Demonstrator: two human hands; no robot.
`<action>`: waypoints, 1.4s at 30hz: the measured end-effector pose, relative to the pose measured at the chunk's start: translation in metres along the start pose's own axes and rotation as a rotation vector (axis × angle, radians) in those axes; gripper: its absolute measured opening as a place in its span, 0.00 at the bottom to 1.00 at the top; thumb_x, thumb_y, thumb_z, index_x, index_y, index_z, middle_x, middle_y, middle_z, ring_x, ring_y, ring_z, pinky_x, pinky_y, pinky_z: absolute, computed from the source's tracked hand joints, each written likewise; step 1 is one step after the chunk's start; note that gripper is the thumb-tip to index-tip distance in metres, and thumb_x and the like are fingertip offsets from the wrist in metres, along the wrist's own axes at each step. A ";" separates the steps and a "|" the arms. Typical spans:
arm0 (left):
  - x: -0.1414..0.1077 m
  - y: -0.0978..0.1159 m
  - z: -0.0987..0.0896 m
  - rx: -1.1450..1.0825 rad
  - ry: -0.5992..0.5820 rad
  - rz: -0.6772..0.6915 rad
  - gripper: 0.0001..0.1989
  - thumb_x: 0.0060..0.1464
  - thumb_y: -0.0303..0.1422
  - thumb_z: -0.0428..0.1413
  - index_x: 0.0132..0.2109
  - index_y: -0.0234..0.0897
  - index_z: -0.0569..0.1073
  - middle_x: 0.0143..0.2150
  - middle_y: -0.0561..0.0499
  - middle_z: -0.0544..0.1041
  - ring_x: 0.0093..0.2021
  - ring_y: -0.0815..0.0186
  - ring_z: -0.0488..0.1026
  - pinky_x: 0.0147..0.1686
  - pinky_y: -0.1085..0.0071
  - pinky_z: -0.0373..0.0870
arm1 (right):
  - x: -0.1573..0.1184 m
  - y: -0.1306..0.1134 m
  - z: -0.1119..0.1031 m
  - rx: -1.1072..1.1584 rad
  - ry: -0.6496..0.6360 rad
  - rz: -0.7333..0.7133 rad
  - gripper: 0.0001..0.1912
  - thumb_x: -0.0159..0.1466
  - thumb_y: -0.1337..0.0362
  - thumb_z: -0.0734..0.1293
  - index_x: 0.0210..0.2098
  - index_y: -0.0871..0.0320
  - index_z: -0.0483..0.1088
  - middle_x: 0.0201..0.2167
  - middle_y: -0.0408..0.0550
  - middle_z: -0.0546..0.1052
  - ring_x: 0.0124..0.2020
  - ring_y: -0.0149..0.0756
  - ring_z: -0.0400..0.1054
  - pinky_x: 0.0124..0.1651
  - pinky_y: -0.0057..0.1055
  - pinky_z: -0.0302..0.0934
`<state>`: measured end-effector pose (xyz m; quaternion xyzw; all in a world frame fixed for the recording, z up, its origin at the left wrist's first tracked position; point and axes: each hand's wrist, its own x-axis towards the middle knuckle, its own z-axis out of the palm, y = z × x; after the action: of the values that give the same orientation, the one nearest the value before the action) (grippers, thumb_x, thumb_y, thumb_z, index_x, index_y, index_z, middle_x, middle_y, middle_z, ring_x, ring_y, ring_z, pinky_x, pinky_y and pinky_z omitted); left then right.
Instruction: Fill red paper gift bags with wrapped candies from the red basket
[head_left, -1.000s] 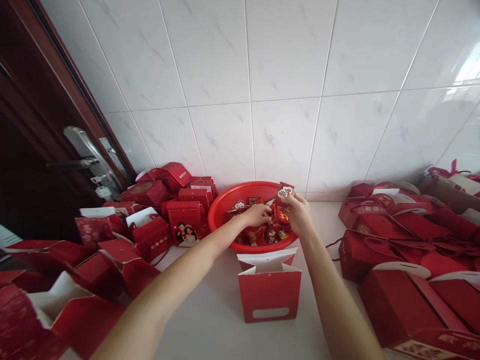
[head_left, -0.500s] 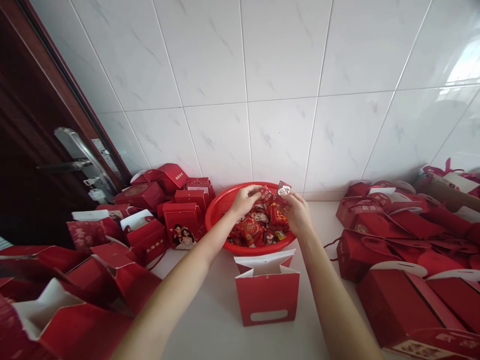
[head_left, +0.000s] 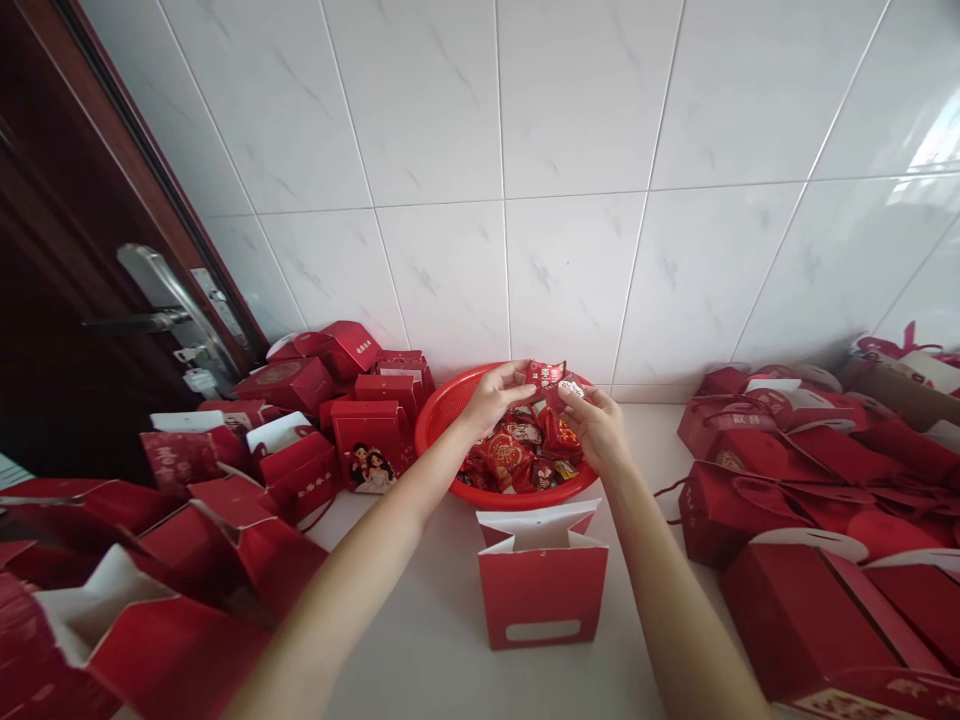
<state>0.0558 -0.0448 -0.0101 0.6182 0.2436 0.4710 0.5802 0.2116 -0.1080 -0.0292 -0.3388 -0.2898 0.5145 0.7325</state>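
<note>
The left hand holds a small red printed wrapper packet above the oval red plastic basket; its fingers are clamped on the packet's left end. The right hand holds a small dark-red packet with a white printed patch, fingers pinched on it, close beside the first packet. Whether the packets touch cannot be determined. The basket contains further wrapped packets. An open red cardboard box with white interior stands upright on the white worktop, directly in front of the basket.
</note>
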 end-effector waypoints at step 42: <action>-0.008 -0.029 0.021 1.512 -0.550 -0.272 0.24 0.39 0.41 0.69 0.45 0.37 0.78 0.54 0.36 0.78 0.55 0.42 0.73 0.52 0.60 0.69 | -0.004 -0.006 0.006 0.067 0.081 -0.010 0.14 0.39 0.68 0.78 0.25 0.58 0.75 0.26 0.43 0.79 0.28 0.32 0.72 0.29 0.25 0.66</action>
<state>0.0780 -0.0562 -0.0379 0.9013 0.4174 -0.0636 0.0972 0.2088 -0.1124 -0.0214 -0.3334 -0.2440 0.5061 0.7570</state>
